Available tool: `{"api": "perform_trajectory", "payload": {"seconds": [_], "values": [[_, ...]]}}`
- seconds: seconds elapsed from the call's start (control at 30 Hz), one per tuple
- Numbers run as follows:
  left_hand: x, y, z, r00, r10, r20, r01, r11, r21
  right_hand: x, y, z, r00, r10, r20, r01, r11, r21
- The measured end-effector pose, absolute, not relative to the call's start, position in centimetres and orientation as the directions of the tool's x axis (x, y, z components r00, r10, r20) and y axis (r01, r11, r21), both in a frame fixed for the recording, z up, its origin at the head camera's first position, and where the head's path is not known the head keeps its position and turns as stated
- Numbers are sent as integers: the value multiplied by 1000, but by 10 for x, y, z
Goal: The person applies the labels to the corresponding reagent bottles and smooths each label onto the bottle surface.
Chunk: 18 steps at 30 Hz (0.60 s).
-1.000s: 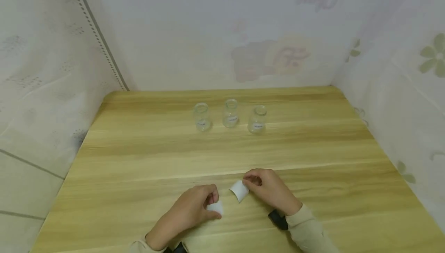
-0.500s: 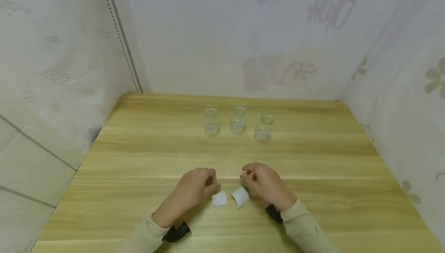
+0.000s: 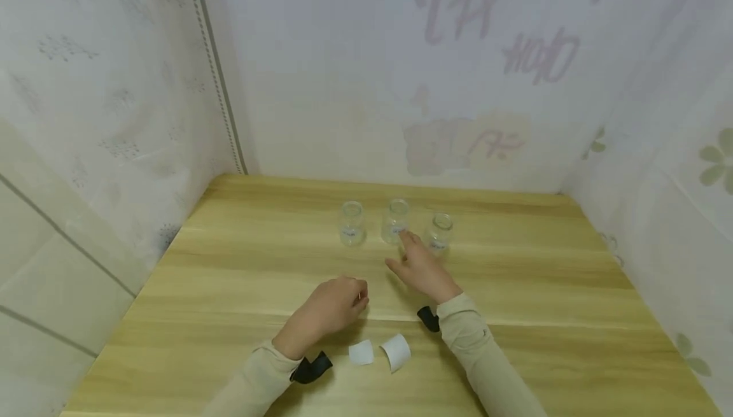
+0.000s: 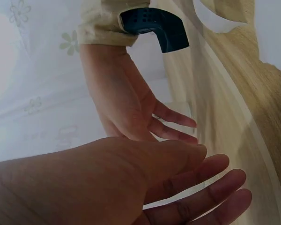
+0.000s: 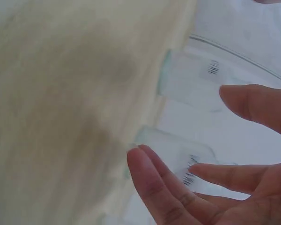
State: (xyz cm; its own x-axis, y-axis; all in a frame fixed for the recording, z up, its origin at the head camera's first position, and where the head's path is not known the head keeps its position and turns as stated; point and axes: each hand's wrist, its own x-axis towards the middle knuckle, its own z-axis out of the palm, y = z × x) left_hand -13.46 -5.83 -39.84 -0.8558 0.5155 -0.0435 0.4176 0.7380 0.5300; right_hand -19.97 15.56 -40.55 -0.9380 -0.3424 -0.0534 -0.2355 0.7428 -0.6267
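In the head view three small clear glass jars with white labels stand in a row: a left jar (image 3: 352, 225), a middle jar (image 3: 395, 216) and a right jar (image 3: 442, 223). My right hand (image 3: 424, 269) reaches forward with spread fingers, its fingertips overlapping the lower part of the middle jar. The right wrist view shows a jar (image 5: 175, 152) behind these parted fingers, which hold nothing. Nearer me, my left hand (image 3: 331, 310) hovers over the table with loosely bent fingers and nothing in them. A flat white paper piece (image 3: 361, 353) and a curled white paper piece (image 3: 397, 352) lie between the forearms.
A wood-grain table (image 3: 258, 264) carries everything. Pale printed cloth (image 3: 321, 73) hangs behind it and along both sides. Black straps with camera mounts (image 3: 312, 367) sit at both wrists.
Both hands have let go of the white paper pieces, which now lie on the table. My right hand has moved forward to the jars; the left has risen slightly away from the paper.
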Motion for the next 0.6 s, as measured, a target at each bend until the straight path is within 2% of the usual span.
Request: {"api": "perform_trajectory", "payload": {"seconds": [0.13, 0.27, 0.47, 0.6], "values": [[-131, -55, -405, -855, 517, -50, 423, 749, 511, -199, 156, -418, -934, -345, -90, -216, 750, -625], [-133, -56, -407, -855, 518, -32, 430, 741, 515, -198, 155, -419, -925, -376, -56, -263, 739, -620], [-137, -59, -407, -864, 501, 53, 453, 727, 516, -190, 160, -410, -913, -405, -41, -289, 717, -634], [-140, -63, -408, -872, 471, 136, 471, 727, 500, -175, 168, -406, -900, -430, -63, -318, 750, -580]]}}
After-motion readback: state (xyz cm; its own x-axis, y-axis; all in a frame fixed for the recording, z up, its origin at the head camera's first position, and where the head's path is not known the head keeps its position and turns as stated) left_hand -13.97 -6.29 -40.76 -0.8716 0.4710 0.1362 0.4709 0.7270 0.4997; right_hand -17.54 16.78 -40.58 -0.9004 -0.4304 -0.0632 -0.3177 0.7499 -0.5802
